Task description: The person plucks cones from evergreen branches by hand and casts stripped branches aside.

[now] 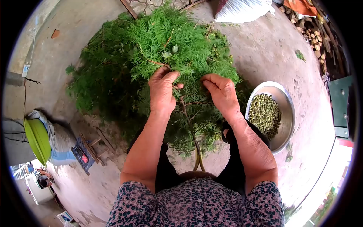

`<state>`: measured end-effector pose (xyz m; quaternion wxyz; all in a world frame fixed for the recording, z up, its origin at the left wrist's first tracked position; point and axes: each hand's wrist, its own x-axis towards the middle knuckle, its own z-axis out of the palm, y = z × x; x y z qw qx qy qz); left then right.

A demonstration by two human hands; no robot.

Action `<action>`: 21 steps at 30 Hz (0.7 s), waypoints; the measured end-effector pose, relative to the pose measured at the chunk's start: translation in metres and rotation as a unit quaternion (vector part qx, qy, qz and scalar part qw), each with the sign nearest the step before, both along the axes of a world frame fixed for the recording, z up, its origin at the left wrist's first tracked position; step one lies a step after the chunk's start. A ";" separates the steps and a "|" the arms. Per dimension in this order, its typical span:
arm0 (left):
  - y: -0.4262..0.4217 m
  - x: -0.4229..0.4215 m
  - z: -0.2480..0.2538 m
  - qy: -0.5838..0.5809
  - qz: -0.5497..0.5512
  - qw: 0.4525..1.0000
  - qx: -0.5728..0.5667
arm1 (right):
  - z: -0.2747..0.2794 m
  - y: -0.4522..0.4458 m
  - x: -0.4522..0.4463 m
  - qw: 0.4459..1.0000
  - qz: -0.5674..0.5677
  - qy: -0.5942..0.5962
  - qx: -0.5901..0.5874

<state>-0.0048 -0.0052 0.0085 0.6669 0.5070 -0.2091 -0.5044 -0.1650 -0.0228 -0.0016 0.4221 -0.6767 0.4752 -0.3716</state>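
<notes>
A big heap of green leafy branches lies on the ground before me. My left hand pinches a brown twig of a bright green sprig, thumb and forefinger together. Two pale green cones show on the foliage just above that hand. My right hand is at the right part of the foliage, its fingertips pressed together; whatever is between them is too small to make out. A metal bowl to the right holds many small green cones.
A white sack lies at the top, with stacked firewood at the upper right. On the left are a green basin, a grey sack and a small wooden stool. A green metal object stands far right.
</notes>
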 end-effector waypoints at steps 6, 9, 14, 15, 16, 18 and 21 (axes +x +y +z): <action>0.000 -0.001 0.000 -0.004 -0.075 0.995 0.065 | 0.000 -0.004 0.009 0.970 -0.013 -0.193 0.146; 0.001 -0.001 0.002 -0.010 -0.111 0.990 0.081 | 0.004 -0.004 0.008 0.979 0.002 -0.160 0.123; 0.003 -0.003 0.004 -0.023 -0.136 0.987 0.082 | -0.002 -0.005 0.009 0.981 -0.013 -0.165 0.103; 0.003 -0.004 0.005 -0.025 -0.138 0.986 0.091 | -0.005 -0.005 0.010 0.976 -0.039 -0.185 0.106; 0.003 -0.006 0.005 -0.025 -0.138 0.986 0.091 | -0.003 -0.005 0.009 0.976 -0.039 -0.185 0.106; 0.003 -0.008 0.004 -0.048 -0.146 0.981 0.116 | 0.001 -0.005 0.007 0.976 -0.036 -0.180 0.115; 0.004 -0.009 0.009 -0.065 -0.160 0.977 0.124 | -0.001 -0.004 0.005 0.983 -0.038 -0.154 0.094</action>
